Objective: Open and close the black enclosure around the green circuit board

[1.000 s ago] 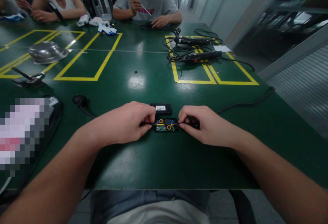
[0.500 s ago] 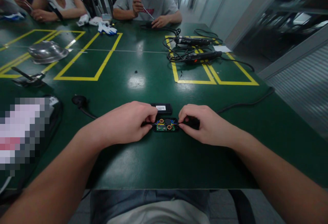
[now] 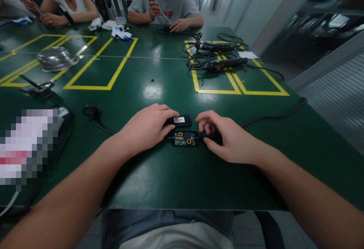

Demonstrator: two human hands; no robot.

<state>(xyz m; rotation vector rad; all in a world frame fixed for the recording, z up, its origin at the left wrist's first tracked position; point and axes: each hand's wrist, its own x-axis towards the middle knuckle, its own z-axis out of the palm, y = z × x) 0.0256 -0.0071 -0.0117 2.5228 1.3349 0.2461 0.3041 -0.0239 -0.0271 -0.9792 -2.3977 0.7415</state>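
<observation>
The open black case (image 3: pixel 185 145) lies flat on the big green table (image 3: pixel 182 188), near the edge where the person sits, right between the two bare hands. From here I can see that its long side runs left to right, so one short end points at each hand. The left hand (image 3: pixel 149 125) is out past the left end, with its finger and thumb spread around the left end of a black lid (image 3: pixel 187 120); I can't tell if they pinch it or just touch it. The right hand (image 3: pixel 229 137) is by the right end of the case, thumb and pointing finger wide apart, with a black cord (image 3: pixel 214 139) lying between them; I can't tell if the thumb touches it. The lid sits just past the case, on the far side from the person, and runs the same way, so the left hand is the nearer one to it. The lid has ridges and a small white label (image 3: pixel 179 120) facing up. The case has no top on it, so its green board (image 3: pixel 179 142) shows, with two copper rings (image 3: pixel 189 141) and, smallest of all, some thin wires (image 3: pixel 179 138), one of them yellow.
</observation>
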